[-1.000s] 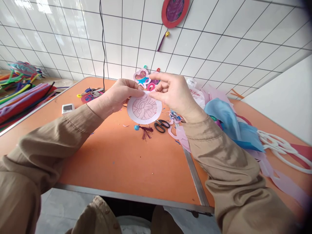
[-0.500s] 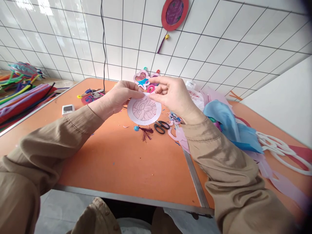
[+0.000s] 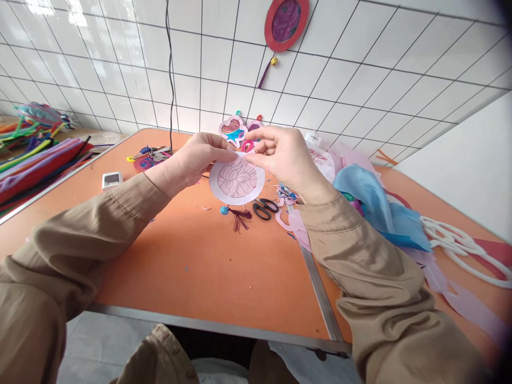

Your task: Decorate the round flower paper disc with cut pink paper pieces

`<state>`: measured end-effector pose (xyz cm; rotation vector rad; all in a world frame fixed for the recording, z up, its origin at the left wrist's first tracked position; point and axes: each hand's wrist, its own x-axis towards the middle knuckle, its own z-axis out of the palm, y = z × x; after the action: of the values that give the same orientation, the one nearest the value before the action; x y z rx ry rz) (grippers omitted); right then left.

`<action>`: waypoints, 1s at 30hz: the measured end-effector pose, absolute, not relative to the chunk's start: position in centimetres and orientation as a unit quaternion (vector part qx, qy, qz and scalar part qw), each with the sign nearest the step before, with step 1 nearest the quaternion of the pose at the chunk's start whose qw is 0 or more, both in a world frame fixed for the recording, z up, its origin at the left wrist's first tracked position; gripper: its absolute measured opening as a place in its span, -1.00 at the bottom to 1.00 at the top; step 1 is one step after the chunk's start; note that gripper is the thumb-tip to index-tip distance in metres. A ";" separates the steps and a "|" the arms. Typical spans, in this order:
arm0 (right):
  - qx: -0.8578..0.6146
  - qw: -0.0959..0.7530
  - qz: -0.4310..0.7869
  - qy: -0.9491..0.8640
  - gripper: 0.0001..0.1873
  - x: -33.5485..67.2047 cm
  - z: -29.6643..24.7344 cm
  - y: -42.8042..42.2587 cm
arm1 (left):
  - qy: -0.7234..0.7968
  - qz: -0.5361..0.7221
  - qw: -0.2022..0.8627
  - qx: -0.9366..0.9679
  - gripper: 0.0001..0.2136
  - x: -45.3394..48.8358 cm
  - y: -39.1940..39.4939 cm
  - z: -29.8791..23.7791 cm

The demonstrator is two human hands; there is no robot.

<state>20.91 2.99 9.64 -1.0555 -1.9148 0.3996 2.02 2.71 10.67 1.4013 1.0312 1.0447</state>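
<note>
A round pale paper disc printed with a flower line drawing hangs just above the orange table. My left hand pinches its top edge from the left. My right hand pinches the same top edge from the right, index finger stretched out over it. Both thumbs meet at the disc's upper rim. Black-handled scissors and a blue bead with a dark purple tassel lie on the table right below the disc.
Coloured pipe cleaners fill the far left. Blue and pink paper sheets and white rings pile at the right. A small white device, keys, finished cut-outs and a wall-hung red ornament lie beyond.
The disc and both hands have shifted very slightly; the grip on the top edge stays the same.
</note>
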 end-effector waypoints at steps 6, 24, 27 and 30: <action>-0.413 0.500 0.144 -0.748 -0.81 21.1 9.9 3.1 | 0.422 0.448 0.532 0.582 -0.82 2.0 2.8 10.6; -0.392 0.491 0.106 -0.771 -0.85 22.3 10.8 3.2 | 0.419 0.463 0.532 0.572 -0.80 1.9 3.5 10.0; -0.393 0.489 0.119 -0.769 -0.95 22.3 10.8 3.2 | 0.421 0.472 0.532 0.562 -0.80 1.9 3.4 10.0; -0.396 0.488 0.135 -0.766 -0.95 22.2 10.7 3.0 | 0.419 0.475 0.533 0.561 -0.81 2.0 3.4 10.0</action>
<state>22.23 2.98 10.75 -0.9632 -1.8631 0.3281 1.99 3.43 10.03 1.3378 1.0000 1.1318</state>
